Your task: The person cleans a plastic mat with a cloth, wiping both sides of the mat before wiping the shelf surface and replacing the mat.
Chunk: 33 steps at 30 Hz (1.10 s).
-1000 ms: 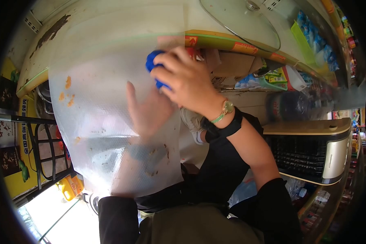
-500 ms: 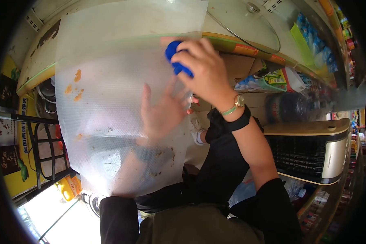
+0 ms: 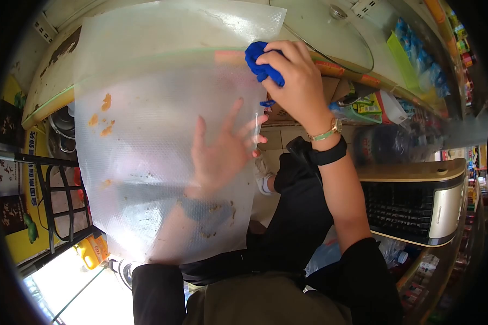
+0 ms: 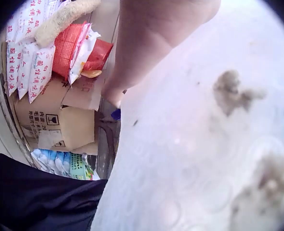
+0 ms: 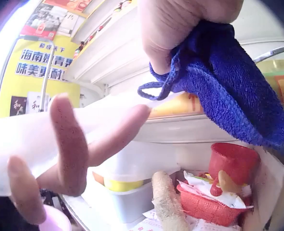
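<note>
A translucent, textured plastic sheet (image 3: 162, 108) with orange and dark stains spans the head view's left half. Behind it, seen through it, the left hand (image 3: 219, 149) lies spread against the sheet, some fingertips showing past its right edge. The right hand (image 3: 298, 81) grips a crumpled blue cloth (image 3: 263, 60) at the sheet's upper right edge. In the right wrist view the blue cloth (image 5: 228, 82) hangs from the right hand (image 5: 180, 24), with the left hand's fingers (image 5: 72, 144) below and to the left. The left wrist view has the left hand (image 4: 151, 43) against the stained sheet (image 4: 180, 144).
A glass lid (image 3: 331, 32) lies on the counter at the top. Below the counter are a cardboard box (image 4: 55, 115) and a red basket (image 5: 209, 207). A black and gold appliance (image 3: 406, 200) stands at right, a black rack (image 3: 59, 200) at left.
The right hand has moved right with the blue cloth, away from the sheet's middle. The sheet and the left hand behind it have shifted slightly right, and the left fingers are more spread.
</note>
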Available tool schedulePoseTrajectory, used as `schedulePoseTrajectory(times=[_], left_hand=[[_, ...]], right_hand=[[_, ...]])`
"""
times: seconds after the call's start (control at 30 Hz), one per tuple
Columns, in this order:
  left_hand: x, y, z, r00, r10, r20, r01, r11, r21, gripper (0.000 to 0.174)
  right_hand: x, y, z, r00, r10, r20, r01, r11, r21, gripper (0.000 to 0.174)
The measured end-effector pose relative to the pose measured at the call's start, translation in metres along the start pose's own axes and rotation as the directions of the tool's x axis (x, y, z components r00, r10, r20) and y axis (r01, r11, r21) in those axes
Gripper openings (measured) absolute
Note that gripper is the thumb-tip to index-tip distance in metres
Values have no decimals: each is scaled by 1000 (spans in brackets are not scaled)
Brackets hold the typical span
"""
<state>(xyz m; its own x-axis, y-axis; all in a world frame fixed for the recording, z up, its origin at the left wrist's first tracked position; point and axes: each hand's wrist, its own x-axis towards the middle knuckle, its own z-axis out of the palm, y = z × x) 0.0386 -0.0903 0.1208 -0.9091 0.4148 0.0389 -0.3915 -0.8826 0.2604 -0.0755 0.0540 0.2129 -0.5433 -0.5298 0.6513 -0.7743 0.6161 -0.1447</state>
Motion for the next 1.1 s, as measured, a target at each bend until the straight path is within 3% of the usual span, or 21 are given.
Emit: schedulePoseTrajectory(times=[0.13,0.2,0.27,0.33,0.4,0.5,0.63,0.8,0.93,1.1], left_hand=[[0,-3,-6,1000,0,-5,0,999,-45,81],[0,-3,-7,998,16,-60,-32,959,-280,81],[-1,-2,-3,992,6,-130,-34,976,-215,82],[-2,0,-3,979,1,-205,-32,988,-149,82],[-1,1,-8,1000,3,-12,-4,999,-32,82],[-2,1,-3,999,-10,-35,11,1000,14,82],[-1,0,-1,1000,-23,-15,24,999,33,82],[0,-4,-5,997,-3,-75,-6,994,-108,76],[-3,-3,-5,993,9,-119,-17,998,-63,74],[-3,0,1,995,-11,-98,9,1000,-27,81]], right_hand=[[-12,-27,11,982,-133,137,119,987,109,26],[-19,-37,21,961,-190,199,163,976,145,26],[-22,-40,27,923,-274,268,262,962,82,27],[-12,-27,21,953,-217,212,208,976,67,27],[-2,-6,14,987,-116,109,114,993,28,27],[3,13,5,997,-68,-31,66,996,-57,26],[-2,3,3,999,-24,-45,20,995,-96,27],[-14,-26,21,985,-139,107,110,964,240,24],[-16,-33,22,971,-193,144,115,897,426,23],[-8,-18,18,985,-118,124,95,980,177,25]])
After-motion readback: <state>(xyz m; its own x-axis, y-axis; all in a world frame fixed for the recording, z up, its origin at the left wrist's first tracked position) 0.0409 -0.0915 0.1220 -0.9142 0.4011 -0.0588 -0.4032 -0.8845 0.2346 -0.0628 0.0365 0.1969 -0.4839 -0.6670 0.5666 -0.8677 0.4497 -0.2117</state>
